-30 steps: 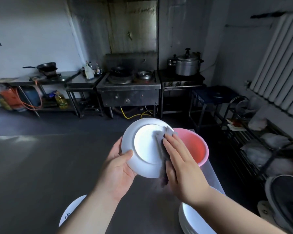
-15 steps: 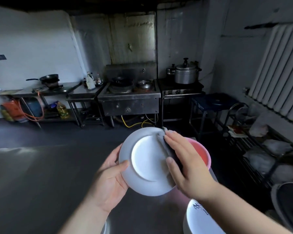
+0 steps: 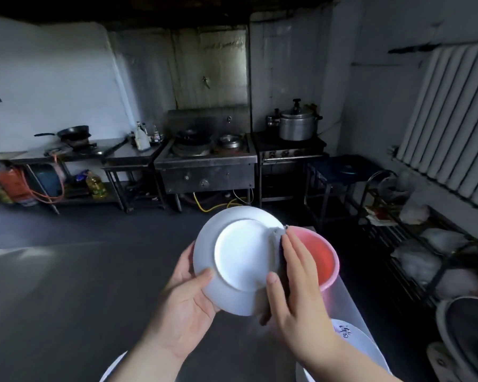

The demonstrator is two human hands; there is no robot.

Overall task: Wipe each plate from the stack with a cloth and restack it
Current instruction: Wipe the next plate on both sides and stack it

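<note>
Left hand (image 3: 186, 304) grips white plate (image 3: 240, 260); right hand (image 3: 298, 290) pinches cloth (image 3: 277, 232) on it; lower plate's (image 3: 353, 343) writing unreadable.

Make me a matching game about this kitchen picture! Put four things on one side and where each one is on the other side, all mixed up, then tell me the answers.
Things:
1. white plate
2. grey cloth
3. pink basin
4. big metal pot

Places:
A. on the far stove by the wall
B. gripped at its lower left rim by the left hand
C. behind the right hand, on the table
D. pressed against the plate's right edge under the right hand's fingers

Pairs: 1-B, 2-D, 3-C, 4-A
</note>
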